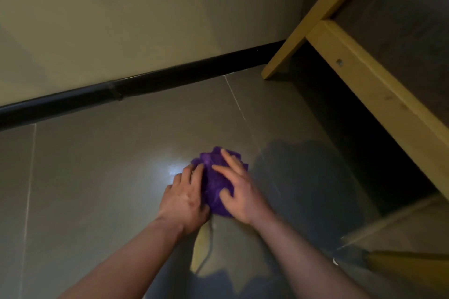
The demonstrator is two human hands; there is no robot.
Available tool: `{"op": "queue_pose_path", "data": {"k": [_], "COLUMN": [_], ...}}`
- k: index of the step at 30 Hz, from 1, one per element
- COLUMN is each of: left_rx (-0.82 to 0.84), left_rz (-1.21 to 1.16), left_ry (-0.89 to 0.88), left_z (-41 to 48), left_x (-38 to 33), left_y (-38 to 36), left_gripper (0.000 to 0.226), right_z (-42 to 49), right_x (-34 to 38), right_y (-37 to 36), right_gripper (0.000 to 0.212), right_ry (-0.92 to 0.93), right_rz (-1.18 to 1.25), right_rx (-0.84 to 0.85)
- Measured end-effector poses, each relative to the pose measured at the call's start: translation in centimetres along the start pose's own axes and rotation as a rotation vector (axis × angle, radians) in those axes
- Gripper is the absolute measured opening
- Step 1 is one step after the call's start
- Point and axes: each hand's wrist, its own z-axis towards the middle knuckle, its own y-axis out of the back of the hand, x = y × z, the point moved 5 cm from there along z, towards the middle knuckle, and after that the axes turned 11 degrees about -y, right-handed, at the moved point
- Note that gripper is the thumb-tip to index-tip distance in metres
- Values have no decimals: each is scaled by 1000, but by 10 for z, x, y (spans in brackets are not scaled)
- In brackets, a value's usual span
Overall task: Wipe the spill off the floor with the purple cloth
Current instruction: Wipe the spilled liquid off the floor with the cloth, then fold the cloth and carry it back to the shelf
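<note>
A crumpled purple cloth (215, 177) lies on the grey tiled floor (109, 165) in the middle of the view. My left hand (185, 198) rests on the cloth's left edge, fingers bent over it. Over the cloth's right side my right hand (239, 188) presses flat with fingers spread. A bright wet-looking glare (170, 168) shines on the tile just left of the cloth. Whether that is the spill I cannot tell.
A black skirting board (145, 85) runs along the wall behind. A wooden furniture frame (364, 85) stands at the right with dark space under it. A thin grey cord (210, 245) lies on the floor between my forearms.
</note>
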Motion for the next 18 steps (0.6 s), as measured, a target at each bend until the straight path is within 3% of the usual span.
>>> {"op": "queue_pose_path", "data": {"k": [2,4,6,8,13,15,18], "left_rx": [124,302,331,215,-70,-164,-250], "left_rz": [41,135,224,264,57,-79,-310], "left_ry": [-82,-106,-102,-129,-190,-117,33], "left_z": [11,19,22,23,26,27,25], "left_x": [-11,-17,-18,-16,-11,-9,-2], "left_y": [-4,-11,-12,-9,12,35,81], "left_gripper": [115,124,117,94,52,39,40], "right_z": [-7,-11,-14,-13,-3,4,12], "right_x": [-9,-18,-28,-25,2,16,46], "right_y": [21,23,19,15,8,23,53], "right_gripper": [67,86,104,99,44,39,41], "right_ry": [21,-57,-102,-80,-85,-126,-211], "right_rz": [-163,-446,-645,-695,-599,-484,-224], "right_rx": [-82,105,258,198,-107,-136,-136]}}
